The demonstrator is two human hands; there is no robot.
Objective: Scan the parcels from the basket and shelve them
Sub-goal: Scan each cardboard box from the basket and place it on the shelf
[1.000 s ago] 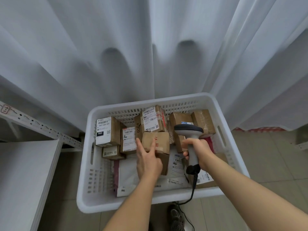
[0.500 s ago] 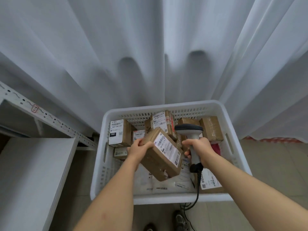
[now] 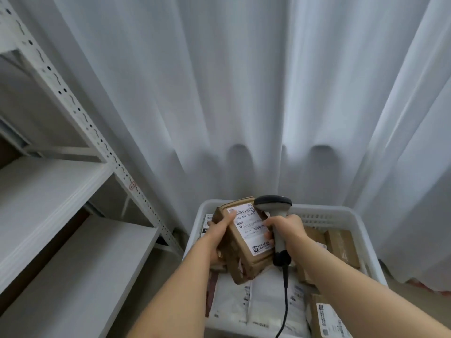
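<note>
The left hand point(image 3: 219, 230) held a brown box point(image 3: 246, 242) up over the basket point(image 3: 361, 230), thumb laid along the edge of its white label point(image 3: 252, 228) and fingers wrapped round the far side and underside. The label faced up toward the person, tilted. The right hand point(image 3: 286, 230) was clenched round the handle of the scanner point(image 3: 273, 206), whose dark head sat just beside the top corner of the box, almost over the barcode; its cable point(image 3: 284, 303) hung down toward the basket's near edge.

So the job looked to be at the scanning step for this one box. Whether the scan had registered I could not tell: no beam or light showed on the label.

A good deal seemed left. More brown boxes point(image 3: 339, 245) lay in the basket to the right, another labelled one point(image 3: 329, 320) at the near right corner, and white mailers point(image 3: 253, 306) flat in the bottom under the raised box. The shelves point(image 3: 61, 181) of the rack on the left showed no parcels on the parts in view, so by my reckoning little or nothing had been shelved there. The raised box would want carrying left to a shelf, then the rest one by one.
</note>
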